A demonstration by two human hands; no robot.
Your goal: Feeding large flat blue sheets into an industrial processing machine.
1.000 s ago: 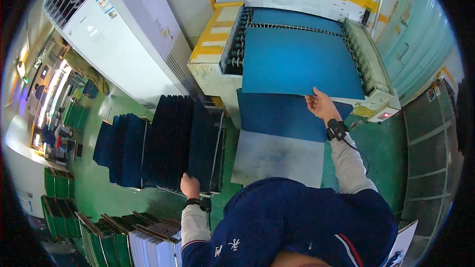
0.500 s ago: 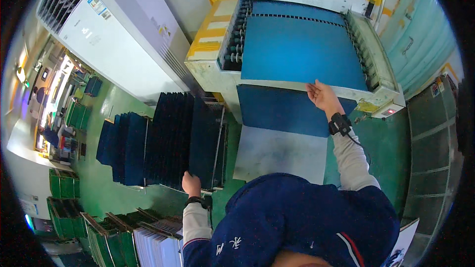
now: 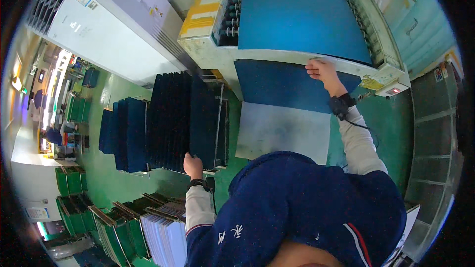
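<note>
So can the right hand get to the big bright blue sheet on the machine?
Probably yes: the right hand is near the machine's pale front edge, the bright blue sheet lies just beyond, and nothing seems to block the way over.

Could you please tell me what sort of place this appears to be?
Probably a factory workshop: a roller machine bears a flat blue panel, many upright dark panels stand close together beside it, and the floor is plain green.

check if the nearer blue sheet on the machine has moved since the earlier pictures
Yes: judged against the machine, the nearer blue sheet has slid farther in, baring more of the front edge.
</note>
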